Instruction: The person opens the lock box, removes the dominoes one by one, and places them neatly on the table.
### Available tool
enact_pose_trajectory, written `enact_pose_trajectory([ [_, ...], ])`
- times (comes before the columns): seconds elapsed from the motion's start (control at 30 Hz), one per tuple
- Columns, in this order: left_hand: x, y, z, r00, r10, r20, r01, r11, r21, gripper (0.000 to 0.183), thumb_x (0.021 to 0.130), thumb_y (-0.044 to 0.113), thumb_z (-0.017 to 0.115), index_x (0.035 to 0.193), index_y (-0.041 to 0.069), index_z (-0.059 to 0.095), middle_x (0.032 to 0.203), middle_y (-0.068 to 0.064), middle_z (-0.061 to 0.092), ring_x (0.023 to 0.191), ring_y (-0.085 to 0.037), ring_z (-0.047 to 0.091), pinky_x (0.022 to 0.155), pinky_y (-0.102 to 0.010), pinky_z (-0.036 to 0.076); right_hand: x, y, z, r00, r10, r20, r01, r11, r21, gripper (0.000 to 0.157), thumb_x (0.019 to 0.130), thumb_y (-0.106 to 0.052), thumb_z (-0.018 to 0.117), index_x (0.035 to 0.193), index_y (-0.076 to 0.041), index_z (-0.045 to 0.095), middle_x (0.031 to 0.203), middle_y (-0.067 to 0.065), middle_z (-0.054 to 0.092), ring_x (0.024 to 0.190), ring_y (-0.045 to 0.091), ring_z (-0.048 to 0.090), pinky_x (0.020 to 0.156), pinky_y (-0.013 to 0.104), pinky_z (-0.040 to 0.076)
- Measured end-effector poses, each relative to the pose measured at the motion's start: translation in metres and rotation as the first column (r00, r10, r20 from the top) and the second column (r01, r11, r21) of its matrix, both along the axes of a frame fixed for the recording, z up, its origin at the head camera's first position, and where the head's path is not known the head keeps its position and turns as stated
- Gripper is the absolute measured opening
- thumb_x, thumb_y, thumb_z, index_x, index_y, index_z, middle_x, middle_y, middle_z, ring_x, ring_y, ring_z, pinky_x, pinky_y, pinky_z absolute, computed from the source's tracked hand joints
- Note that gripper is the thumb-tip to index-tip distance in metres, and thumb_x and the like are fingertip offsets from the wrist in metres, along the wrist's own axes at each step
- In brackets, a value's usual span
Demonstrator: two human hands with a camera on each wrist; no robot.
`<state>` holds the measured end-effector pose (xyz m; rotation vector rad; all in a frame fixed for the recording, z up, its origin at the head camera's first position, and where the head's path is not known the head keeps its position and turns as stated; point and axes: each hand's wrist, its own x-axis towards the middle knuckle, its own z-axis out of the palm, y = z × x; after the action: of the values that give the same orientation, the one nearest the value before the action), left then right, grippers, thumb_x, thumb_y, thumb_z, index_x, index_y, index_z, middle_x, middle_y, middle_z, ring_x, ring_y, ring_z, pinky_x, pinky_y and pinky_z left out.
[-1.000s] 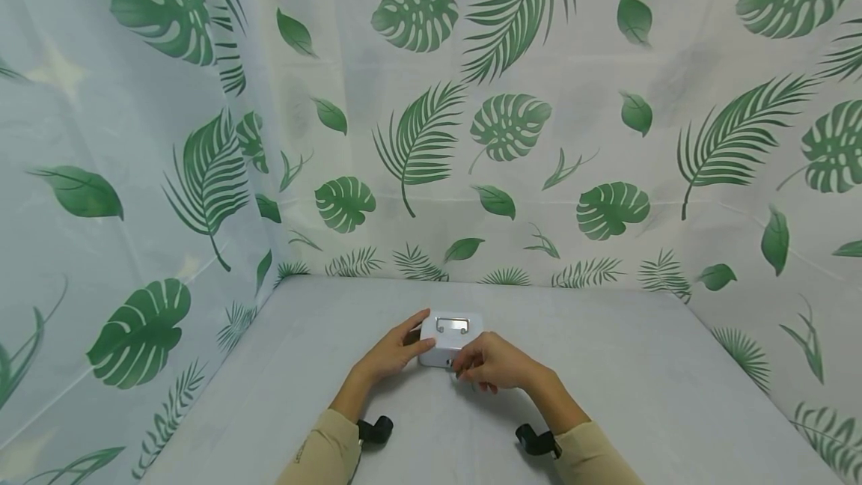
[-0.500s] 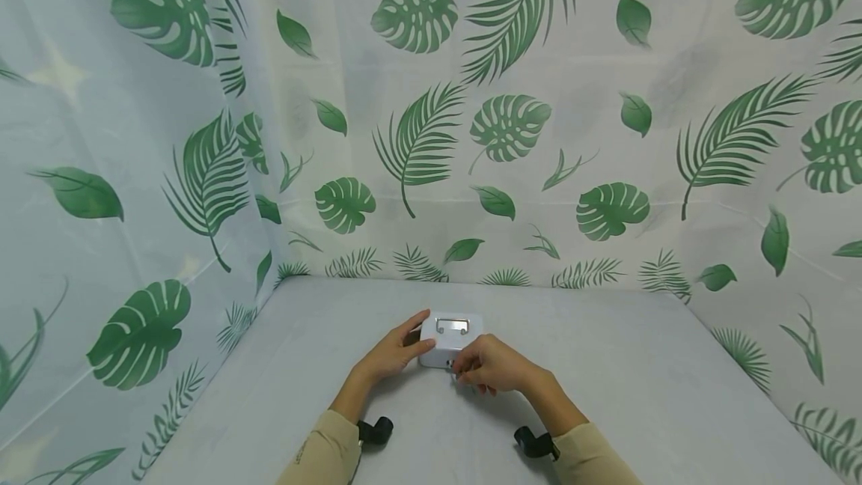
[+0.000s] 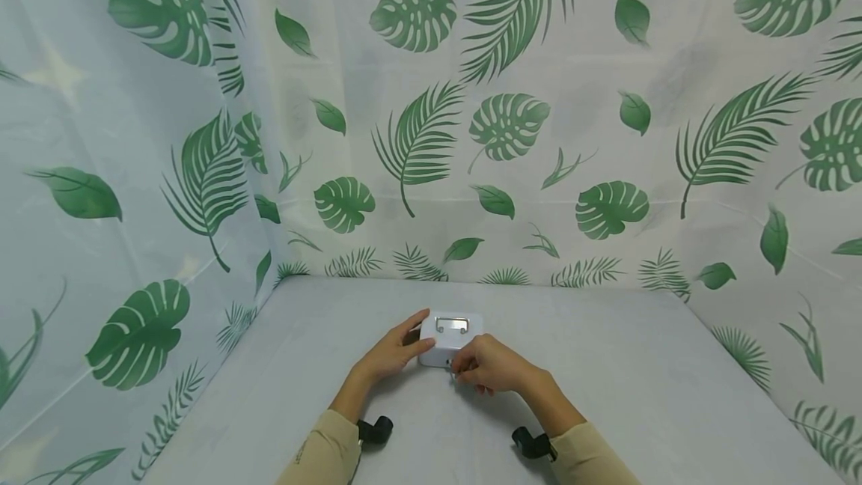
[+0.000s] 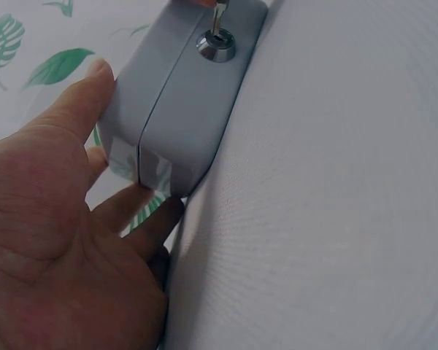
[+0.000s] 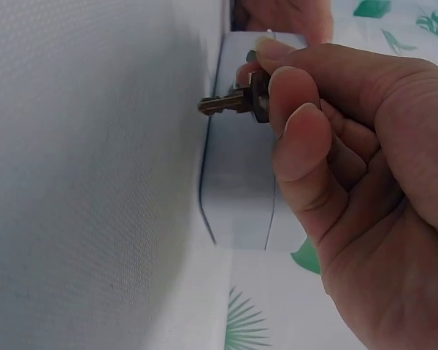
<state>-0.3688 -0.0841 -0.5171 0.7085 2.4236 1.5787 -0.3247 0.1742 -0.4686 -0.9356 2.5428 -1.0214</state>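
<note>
A small white cash box [image 3: 438,354] with a metal handle [image 3: 452,325] on its lid sits on the table. My left hand [image 3: 390,352] holds its left end, the thumb on the lid and the fingers against the side. My right hand [image 3: 494,363] is at the front, pinching a key [image 4: 220,14] whose blade stands in the round metal lock [image 4: 216,47]. In the right wrist view, a second key [image 5: 226,102] sticks out from beside the right fingers, apart from the lock. The right fingers hide the head of the key in the lock.
The box stands on a white-covered table [image 3: 592,365]. Behind and to the left hang white sheets [image 3: 525,208] printed with green leaves. Each wrist carries a black camera mount, the left one [image 3: 377,431] and the right one [image 3: 532,443] near the sleeves.
The right hand and wrist have shifted and turned very slightly at the lock. The left hand and the box have stayed in place.
</note>
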Motion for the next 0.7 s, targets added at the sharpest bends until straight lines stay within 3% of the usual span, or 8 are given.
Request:
enact_pose_trajectory([
  [0.7,0.0009,0.0005,0.0014,1.000,0.002,-0.007,-0.002,1.000,-0.002,0.077,0.101,0.052,0.064,0.165,0.024,0.031,0.169,-0.001,0.036,0.153,-0.032,0.041,0.124,-0.055,0.034,0.0050,-0.0059,0.0046,0.998,-0.001,-0.066,0.005,0.999,0.048,0.007,0.092,-0.001,0.074,0.096,-0.005,0.079,0.071,0.006,0.072,0.046,0.005,0.054,0.041,0.020,0.047],
])
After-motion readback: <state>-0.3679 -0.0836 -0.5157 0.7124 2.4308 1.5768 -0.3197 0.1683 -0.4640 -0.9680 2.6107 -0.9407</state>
